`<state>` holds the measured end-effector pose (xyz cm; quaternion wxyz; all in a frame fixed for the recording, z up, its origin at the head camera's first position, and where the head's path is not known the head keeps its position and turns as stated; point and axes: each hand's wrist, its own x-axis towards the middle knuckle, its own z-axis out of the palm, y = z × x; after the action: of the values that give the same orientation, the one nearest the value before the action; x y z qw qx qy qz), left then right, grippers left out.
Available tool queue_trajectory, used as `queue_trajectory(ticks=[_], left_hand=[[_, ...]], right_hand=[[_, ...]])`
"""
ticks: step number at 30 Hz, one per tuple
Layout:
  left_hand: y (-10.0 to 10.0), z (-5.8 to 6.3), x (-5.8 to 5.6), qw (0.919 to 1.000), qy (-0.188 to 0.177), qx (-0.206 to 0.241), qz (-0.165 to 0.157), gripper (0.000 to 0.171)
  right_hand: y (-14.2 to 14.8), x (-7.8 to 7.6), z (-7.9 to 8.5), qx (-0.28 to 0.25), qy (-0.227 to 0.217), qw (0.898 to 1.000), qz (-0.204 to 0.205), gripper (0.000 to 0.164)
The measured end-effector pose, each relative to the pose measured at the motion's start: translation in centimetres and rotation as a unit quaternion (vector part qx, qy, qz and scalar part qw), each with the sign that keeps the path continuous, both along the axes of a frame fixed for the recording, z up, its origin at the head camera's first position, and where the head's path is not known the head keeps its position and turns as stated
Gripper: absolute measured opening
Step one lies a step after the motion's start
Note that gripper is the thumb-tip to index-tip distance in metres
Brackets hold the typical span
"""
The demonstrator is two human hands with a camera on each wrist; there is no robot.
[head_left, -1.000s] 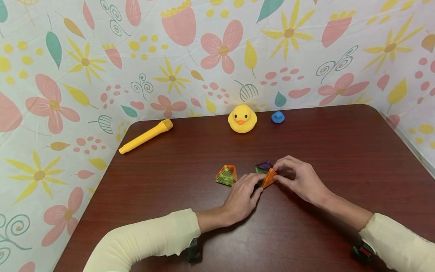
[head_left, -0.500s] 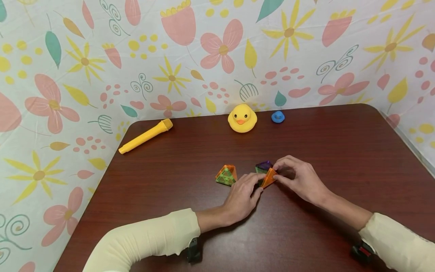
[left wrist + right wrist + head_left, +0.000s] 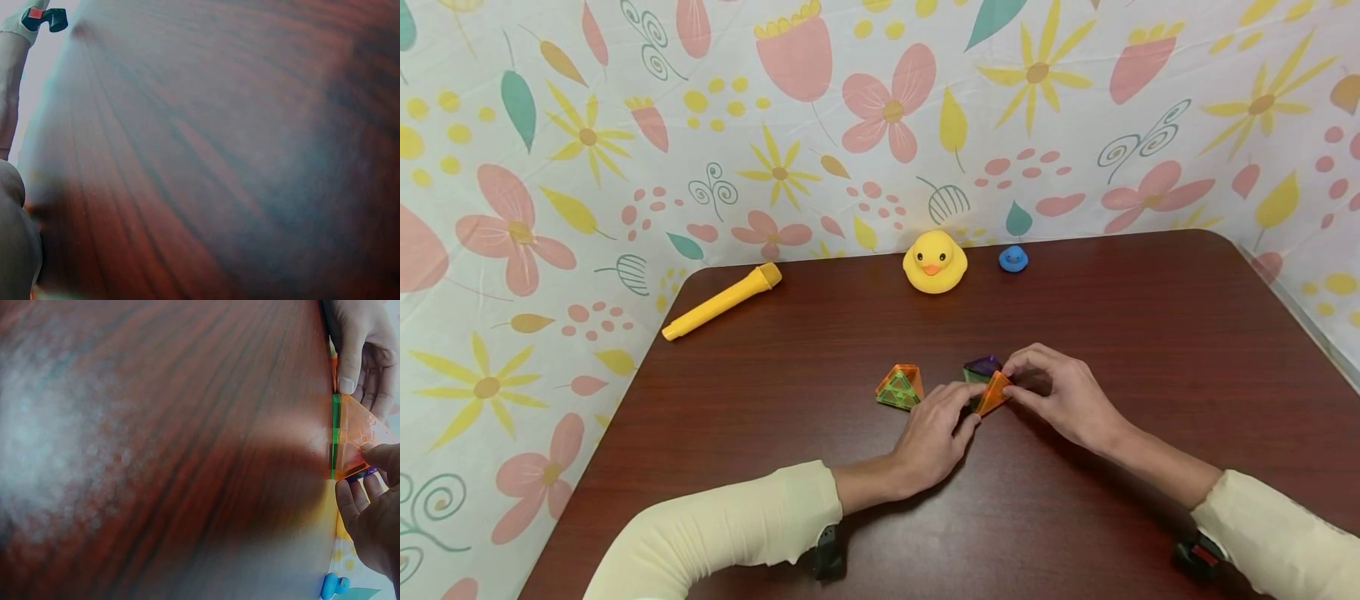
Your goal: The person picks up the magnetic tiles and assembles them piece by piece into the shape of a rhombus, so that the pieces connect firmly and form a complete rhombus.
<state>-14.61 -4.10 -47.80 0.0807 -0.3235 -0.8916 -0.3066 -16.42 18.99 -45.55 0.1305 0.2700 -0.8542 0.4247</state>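
Observation:
Both hands meet at a small cluster of translucent magnetic tiles on the table. An orange triangular magnetic tile (image 3: 995, 393) leans upright at its front, with a purple tile (image 3: 982, 364) behind. A green tile (image 3: 335, 437) lies at the base in the right wrist view. My left hand (image 3: 934, 437) holds the left side, thumb at the orange tile's lower corner. From the right, my right hand (image 3: 1067, 396) pinches the cluster, its thumb on the orange face and fingers by the purple tile. The left wrist view shows mostly tabletop.
Left of the cluster sits another group of green and orange magnetic tiles (image 3: 899, 387). Along the back stand a yellow rubber duck (image 3: 935, 262) and a small blue duck (image 3: 1013, 259). A yellow toy microphone (image 3: 722, 301) lies at the back left of the brown table (image 3: 820, 333).

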Motion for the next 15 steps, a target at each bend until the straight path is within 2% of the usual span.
queue_trajectory(ticks=[9, 15], left_hand=[[-0.01, 0.04, 0.05, 1.0, -0.008, 0.001, 0.0, 0.038], [-0.06, 0.11, 0.09, 0.9999, -0.013, 0.001, 0.001, 0.046]], right_hand=[[-0.05, -0.01, -0.01, 0.005, 0.004, 1.0, -0.003, 0.034], [-0.04, -0.04, -0.02, 0.012, 0.007, 1.0, -0.009, 0.034]])
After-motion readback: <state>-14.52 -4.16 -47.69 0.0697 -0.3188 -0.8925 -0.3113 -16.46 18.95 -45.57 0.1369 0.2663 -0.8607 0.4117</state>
